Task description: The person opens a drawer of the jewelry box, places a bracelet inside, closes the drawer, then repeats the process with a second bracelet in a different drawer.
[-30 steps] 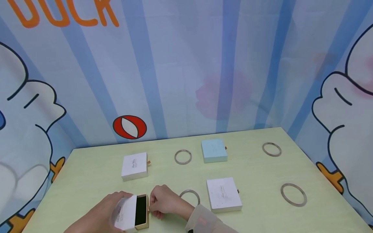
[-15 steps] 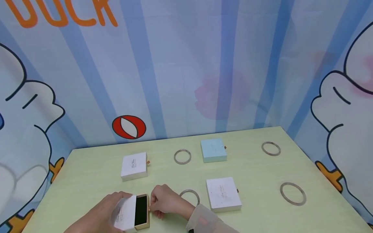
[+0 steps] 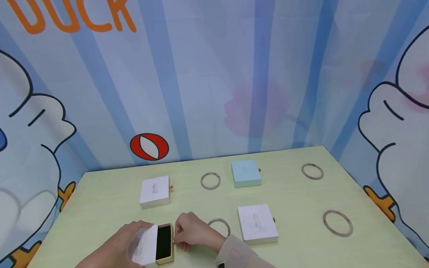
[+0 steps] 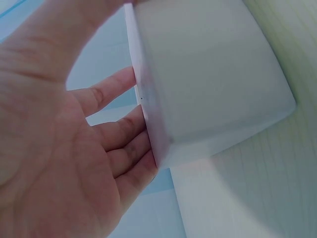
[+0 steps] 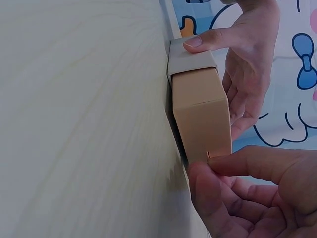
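Observation:
At the table's near edge is a white drawer-style bracelet box, with small print on its sleeve. My left hand grips the sleeve from the left, thumb on one side and fingers along the other. The drawer sticks partly out to the right, showing a dark lining inside a tan rim. My right hand pinches the drawer's small pull tab between thumb and forefinger. Behind the right wrist lies a bangle, partly covered. In the left wrist view the sleeve's pale side fills much of the frame.
Other closed boxes stand around: a white one at back left, a light blue one at the back and a larger white one to the right. More bangles lie at back centre, back right and right.
The drawer has slid slightly further out to the right, with the right hand moving along with it. My left hand keeps its grip on the sleeve.

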Tool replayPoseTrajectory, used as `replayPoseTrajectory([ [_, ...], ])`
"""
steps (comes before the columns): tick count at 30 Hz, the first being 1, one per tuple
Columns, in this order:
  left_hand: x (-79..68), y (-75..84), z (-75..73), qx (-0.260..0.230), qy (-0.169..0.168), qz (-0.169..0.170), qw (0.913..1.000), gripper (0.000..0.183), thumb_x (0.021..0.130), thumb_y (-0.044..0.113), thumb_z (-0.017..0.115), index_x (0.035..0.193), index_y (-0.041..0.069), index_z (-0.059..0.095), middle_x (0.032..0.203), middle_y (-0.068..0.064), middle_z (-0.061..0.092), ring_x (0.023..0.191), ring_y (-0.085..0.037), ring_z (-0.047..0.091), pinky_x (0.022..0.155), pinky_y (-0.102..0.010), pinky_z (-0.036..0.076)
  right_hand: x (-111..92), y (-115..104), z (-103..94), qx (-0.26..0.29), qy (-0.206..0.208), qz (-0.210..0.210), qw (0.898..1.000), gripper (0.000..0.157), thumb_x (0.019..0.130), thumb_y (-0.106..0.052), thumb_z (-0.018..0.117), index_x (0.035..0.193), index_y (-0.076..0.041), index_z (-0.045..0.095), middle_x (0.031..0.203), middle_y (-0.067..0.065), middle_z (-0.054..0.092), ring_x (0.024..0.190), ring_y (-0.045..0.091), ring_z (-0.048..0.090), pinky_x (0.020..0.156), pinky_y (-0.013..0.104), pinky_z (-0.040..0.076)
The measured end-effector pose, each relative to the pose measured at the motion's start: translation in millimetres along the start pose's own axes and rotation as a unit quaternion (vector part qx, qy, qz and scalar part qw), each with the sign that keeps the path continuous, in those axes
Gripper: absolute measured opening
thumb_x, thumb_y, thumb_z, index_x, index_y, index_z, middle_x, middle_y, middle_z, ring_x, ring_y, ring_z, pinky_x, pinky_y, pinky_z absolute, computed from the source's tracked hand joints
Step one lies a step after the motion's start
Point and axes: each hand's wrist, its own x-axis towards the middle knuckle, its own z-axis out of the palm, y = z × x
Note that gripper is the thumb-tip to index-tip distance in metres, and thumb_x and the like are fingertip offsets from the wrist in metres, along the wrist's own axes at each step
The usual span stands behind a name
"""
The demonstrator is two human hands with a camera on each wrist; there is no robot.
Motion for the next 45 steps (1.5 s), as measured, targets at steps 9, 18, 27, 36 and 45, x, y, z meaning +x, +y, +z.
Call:
replayPoseTrajectory([
  [9, -0.7, 1.5, 1.5, 0.002, 0.000, -0.017, 0.9999, 0.108, 0.044, 0.055, 0.097, 0.137, 0.026, 0.050, 0.134, -0.005, 0.051, 0.108, -0.025, 0.050, 0.089, -0.062, 0.049, 1, 1, -0.8, -0.015, -0.005, 0.000, 1.000, 0.028, 0.087, 0.007, 0.068, 0.061, -0.002, 0.063, 0.047, 0.003, 0.058, 0.037, 0.012, 0.052, 0.039, 0.020, 0.045],
  [18, 0.6, -1.1, 0.7, 0.004, 0.004, 0.005, 1.0000, 0.105, 0.046, 0.053, 0.097, 0.137, 0.024, 0.051, 0.131, -0.003, 0.052, 0.107, -0.024, 0.050, 0.094, -0.060, 0.048, 1, 3, -2.2, -0.022, 0.000, -0.007, 1.000, 0.029, 0.085, 0.007, 0.068, 0.058, -0.002, 0.061, 0.046, 0.003, 0.057, 0.035, 0.010, 0.051, 0.039, 0.019, 0.046],
  [27, -1.4, -0.9, 1.6, 0.003, 0.001, -0.002, 1.0000, 0.111, 0.044, 0.058, 0.096, 0.139, 0.024, 0.049, 0.134, -0.005, 0.050, 0.109, -0.026, 0.049, 0.091, -0.061, 0.049, 0, 4, -4.0, -0.026, -0.002, -0.003, 1.000, 0.030, 0.086, 0.007, 0.068, 0.058, -0.003, 0.061, 0.045, 0.001, 0.056, 0.035, 0.010, 0.051, 0.039, 0.018, 0.044],
  [36, -0.9, 0.1, -0.9, 0.006, -0.002, 0.001, 1.0000, 0.111, 0.045, 0.060, 0.095, 0.139, 0.022, 0.049, 0.133, -0.005, 0.051, 0.108, -0.025, 0.049, 0.093, -0.063, 0.047, -2, 5, -6.6, -0.020, 0.004, 0.002, 1.000, 0.030, 0.085, 0.008, 0.068, 0.059, -0.003, 0.061, 0.046, 0.002, 0.057, 0.036, 0.009, 0.052, 0.039, 0.018, 0.044],
  [45, -0.3, 1.1, 1.3, 0.006, -0.003, -0.009, 0.9999, 0.116, 0.040, 0.065, 0.093, 0.138, 0.023, 0.049, 0.135, -0.006, 0.050, 0.109, -0.025, 0.049, 0.091, -0.065, 0.047, -4, 5, -10.6, -0.018, -0.002, 0.007, 1.000, 0.030, 0.086, 0.007, 0.067, 0.059, -0.002, 0.061, 0.046, 0.002, 0.057, 0.037, 0.011, 0.052, 0.039, 0.018, 0.042],
])
